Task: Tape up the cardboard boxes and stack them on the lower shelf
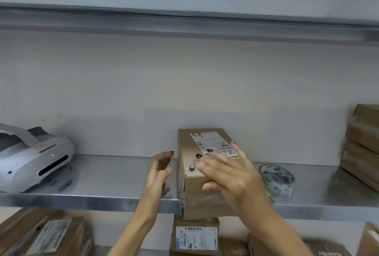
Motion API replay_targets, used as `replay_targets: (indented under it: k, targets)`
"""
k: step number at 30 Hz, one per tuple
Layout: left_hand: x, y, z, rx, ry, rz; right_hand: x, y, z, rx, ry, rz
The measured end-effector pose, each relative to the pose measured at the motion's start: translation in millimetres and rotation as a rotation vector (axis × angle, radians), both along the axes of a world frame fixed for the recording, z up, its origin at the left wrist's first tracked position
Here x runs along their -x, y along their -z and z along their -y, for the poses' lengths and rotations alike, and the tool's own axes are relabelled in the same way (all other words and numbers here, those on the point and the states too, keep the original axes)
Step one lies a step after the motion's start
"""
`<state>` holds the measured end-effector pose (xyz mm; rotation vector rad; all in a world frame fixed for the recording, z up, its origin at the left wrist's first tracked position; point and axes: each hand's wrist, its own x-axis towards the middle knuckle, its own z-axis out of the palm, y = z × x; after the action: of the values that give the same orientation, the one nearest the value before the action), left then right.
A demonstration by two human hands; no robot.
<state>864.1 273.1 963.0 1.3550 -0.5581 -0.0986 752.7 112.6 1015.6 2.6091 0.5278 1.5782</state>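
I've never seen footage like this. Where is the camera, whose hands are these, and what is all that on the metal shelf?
There is no machine here. A person wears a wide-angle camera on the head, so you look down at their own two hands. The right hand lies on top of a labelled cardboard box, which stands on the metal shelf. The left hand hovers open beside it, holding nothing. A tape roll lies to the right, a white device is on the left, and stacked boxes are at the far right.

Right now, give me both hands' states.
Left hand: open, beside the cardboard box, holding nothing.
Right hand: open, fingers flat on top of it.
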Motion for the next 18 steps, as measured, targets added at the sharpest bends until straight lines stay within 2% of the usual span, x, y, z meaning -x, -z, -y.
replay_targets:
  k: [5,7,10,12,14,18]
  targets:
    - [-32.9,-25.0,3.4,0.074,-0.174,0.112,8.7,-0.5,9.5,-0.109,-0.068,-0.099]
    - [-48.9,-37.0,10.3,0.004,-0.167,0.101,20.7,5.0,7.1,-0.302,-0.055,-0.070]
    - [-67.3,-47.6,24.7,-0.122,-0.097,0.044,46.6,23.0,-3.9,-0.671,0.015,0.111]
    - [-71.2,-50.4,32.7,-0.163,-0.027,-0.002,60.7,35.1,-17.0,-0.758,0.124,0.180]
    - [-68.9,-51.6,36.3,-0.181,0.003,-0.042,67.9,44.0,-31.2,-0.803,0.180,0.099]
    - [-62.1,-52.5,29.4,-0.150,-0.071,-0.080,68.3,52.4,-45.9,-0.995,0.079,-0.186]
